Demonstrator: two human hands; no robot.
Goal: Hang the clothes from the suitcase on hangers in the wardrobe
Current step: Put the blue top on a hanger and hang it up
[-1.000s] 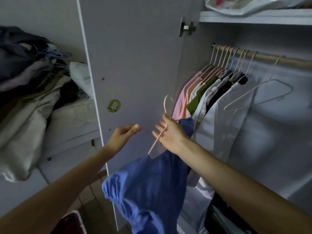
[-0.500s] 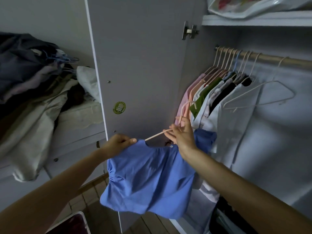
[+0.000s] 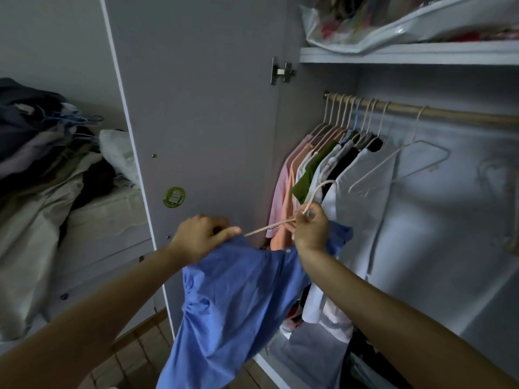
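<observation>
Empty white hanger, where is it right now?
In the head view, the empty white hanger hangs alone on the wardrobe rail, right of the row of hung clothes.

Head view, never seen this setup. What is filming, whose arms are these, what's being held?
No robot here: a person wears a wide-angle camera on the head, looking forward and down, so the arms are their own. The right hand grips a cream hanger at the base of its hook. The left hand pinches the shoulder of a blue shirt draped over that hanger. Ahead is an open wardrobe: a wooden rail carries a row of hung clothes and one empty hanger. A pile of clothes lies at left.
</observation>
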